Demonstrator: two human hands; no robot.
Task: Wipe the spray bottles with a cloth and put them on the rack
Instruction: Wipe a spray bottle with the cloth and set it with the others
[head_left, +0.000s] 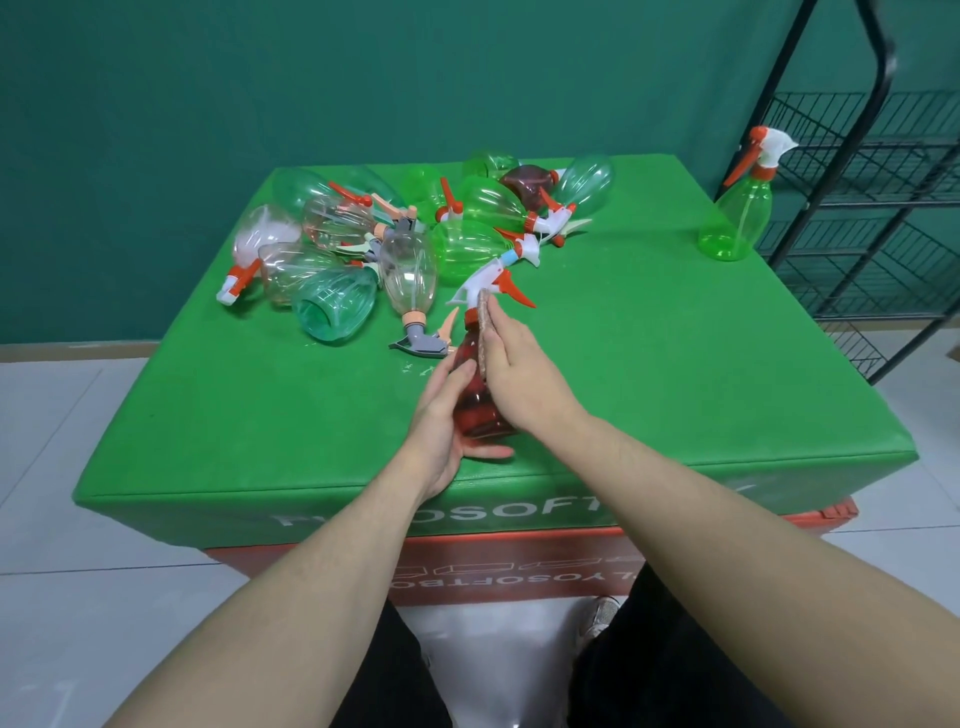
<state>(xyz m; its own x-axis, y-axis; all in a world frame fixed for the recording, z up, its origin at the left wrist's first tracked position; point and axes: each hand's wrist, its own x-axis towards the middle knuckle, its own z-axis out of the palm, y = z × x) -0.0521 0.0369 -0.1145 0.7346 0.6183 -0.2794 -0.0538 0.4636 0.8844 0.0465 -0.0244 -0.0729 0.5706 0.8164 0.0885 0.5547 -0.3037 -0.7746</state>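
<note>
now left hand (441, 426) grips red spray bottle (475, 400); right hand (519, 374), fingers straight, presses cloth (484, 332) on it.

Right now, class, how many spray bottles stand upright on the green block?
1: the green plastic spray bottle at the block's far right corner, beside the black wire rack. The others lie tipped over or are held.

Bottle heap (415, 234) blocks the far-left of the green tabletop (649, 364). Near and right parts lie open. Lone green spray bottle (737, 208) stands upright at the far-right corner, beside the black wire rack (857, 208).
</note>
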